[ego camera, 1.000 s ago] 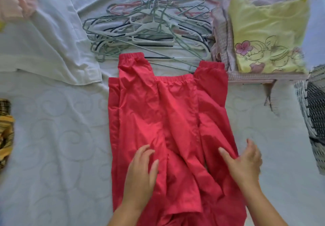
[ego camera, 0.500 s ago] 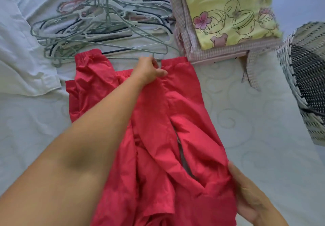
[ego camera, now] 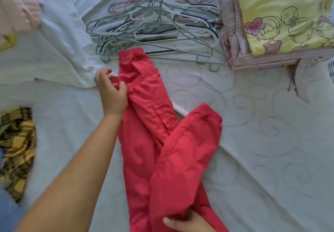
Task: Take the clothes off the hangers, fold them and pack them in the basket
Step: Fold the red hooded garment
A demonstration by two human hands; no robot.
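A red garment [ego camera: 157, 132] lies on the pale mattress, folded lengthwise into a narrow strip, with one sleeve or leg crossing over to the right. My left hand [ego camera: 112, 90] pinches its upper left edge near the elastic band. My right hand [ego camera: 188, 222] grips the lower part at the bottom of the view, thumb on top of the cloth. A pile of empty hangers [ego camera: 155, 25] lies just beyond the garment. The basket is barely visible at the right edge.
A folded stack with a yellow printed top [ego camera: 285, 20] on pink checked cloth sits at the back right. White cloth [ego camera: 54, 47] lies at the back left, a yellow-and-black plaid garment [ego camera: 16, 146] at the left edge.
The right side of the red garment has been folded over to the left, making it narrow. My left hand moved from the top middle to the upper left edge. The view shifted left.
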